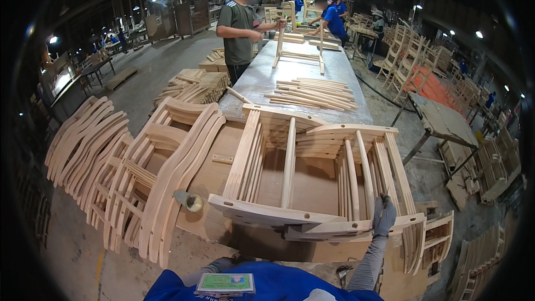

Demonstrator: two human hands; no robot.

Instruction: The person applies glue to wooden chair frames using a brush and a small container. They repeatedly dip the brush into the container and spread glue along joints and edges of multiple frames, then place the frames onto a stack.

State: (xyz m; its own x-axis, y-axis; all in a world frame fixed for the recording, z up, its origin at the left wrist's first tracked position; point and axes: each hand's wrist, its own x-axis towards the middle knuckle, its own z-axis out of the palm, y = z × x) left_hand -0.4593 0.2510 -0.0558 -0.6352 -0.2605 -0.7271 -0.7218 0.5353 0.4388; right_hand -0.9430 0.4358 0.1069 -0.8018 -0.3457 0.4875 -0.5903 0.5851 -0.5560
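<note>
My right hand [384, 214], in a grey glove, grips the near end of a pale wooden chair-back frame [356, 178] with several curved slats. That frame lies on a brown wooden bench [312, 187], overlapping a second, wider frame [262, 156] to its left. Of my left arm only a bit of grey sleeve [220, 265] shows at the lower edge, below the bench; the hand itself is hidden. A small round-headed tool [190, 201] lies at the bench's left near corner.
Stacked chair-back frames [145, 189] and curved wooden parts [83, 139] lean at the left. Beyond the bench a grey metal table [251, 86] carries loose slats [315, 93]. Two people [239, 22] work at its far end. Chairs [407, 56] and another table [440, 120] stand at the right.
</note>
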